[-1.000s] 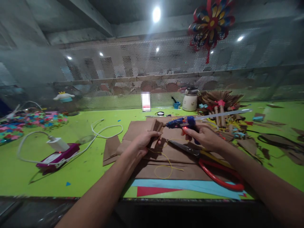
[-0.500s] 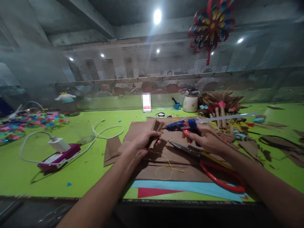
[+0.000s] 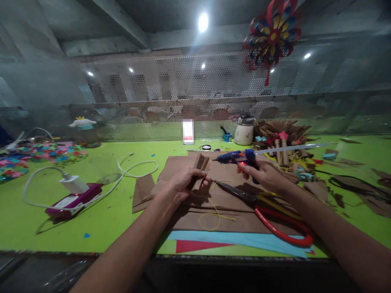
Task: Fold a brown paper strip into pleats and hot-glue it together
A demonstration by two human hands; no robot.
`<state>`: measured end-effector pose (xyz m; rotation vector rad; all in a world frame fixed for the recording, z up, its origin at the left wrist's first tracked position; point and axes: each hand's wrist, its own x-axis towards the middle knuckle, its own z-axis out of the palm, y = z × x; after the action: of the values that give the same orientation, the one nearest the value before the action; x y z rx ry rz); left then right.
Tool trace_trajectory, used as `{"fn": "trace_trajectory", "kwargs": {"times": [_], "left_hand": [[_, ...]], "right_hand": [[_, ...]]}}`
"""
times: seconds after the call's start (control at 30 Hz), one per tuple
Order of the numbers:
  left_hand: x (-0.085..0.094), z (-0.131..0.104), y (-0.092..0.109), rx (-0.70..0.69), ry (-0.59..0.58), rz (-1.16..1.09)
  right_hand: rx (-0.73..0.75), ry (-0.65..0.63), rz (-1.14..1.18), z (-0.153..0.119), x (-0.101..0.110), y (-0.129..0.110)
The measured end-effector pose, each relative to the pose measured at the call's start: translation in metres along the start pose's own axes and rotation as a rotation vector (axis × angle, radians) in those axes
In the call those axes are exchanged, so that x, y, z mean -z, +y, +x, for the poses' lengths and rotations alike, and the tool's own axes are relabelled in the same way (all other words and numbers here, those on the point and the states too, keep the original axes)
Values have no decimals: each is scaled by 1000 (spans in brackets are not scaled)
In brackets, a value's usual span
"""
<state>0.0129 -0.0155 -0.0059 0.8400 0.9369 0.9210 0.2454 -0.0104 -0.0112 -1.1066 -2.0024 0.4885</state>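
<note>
My left hand (image 3: pixel 186 181) is closed round a pleated bundle of brown paper (image 3: pixel 201 162), its folds standing up above the fingers. In my right hand (image 3: pixel 264 173) is a blue hot glue gun (image 3: pixel 235 157) with a long clear glue stick (image 3: pixel 293 149) out of its back. The nozzle points at the paper bundle, with a small gap between them. Yellow string (image 3: pixel 210 207) trails below my left hand. Beneath both hands lie flat sheets of brown paper (image 3: pixel 180 167), with large red-handled scissors (image 3: pixel 275 224) on top.
On the left are a purple power strip (image 3: pixel 91 191) with a white plug and cable, and a heap of paper stars (image 3: pixel 51 152). At the back stand a white jug (image 3: pixel 244 132) and folded paper fans (image 3: pixel 287 132). Blue paper strips (image 3: pixel 220 237) lie along the table's front edge.
The glue gun has drawn back slightly to the right, so its nozzle is now farther from the paper bundle. My left hand keeps its hold on the bundle.
</note>
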Motion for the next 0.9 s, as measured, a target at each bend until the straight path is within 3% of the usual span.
{"fn": "trace_trajectory", "kwargs": {"times": [0.23, 0.43, 0.6, 0.77, 0.9], "left_hand": [[6, 3, 3, -163, 106, 121], [4, 1, 6, -63, 68, 79], [6, 7, -1, -10, 75, 100], [7, 14, -9, -14, 115, 181], [7, 15, -10, -56, 115, 208]], "right_hand": [[-83, 52, -35, 4, 7, 4], [-153, -217, -56, 6, 20, 14], [-252, -274, 24, -5, 25, 19], [-374, -215, 187, -11, 21, 27], [-330, -71, 41, -7, 21, 31]]}}
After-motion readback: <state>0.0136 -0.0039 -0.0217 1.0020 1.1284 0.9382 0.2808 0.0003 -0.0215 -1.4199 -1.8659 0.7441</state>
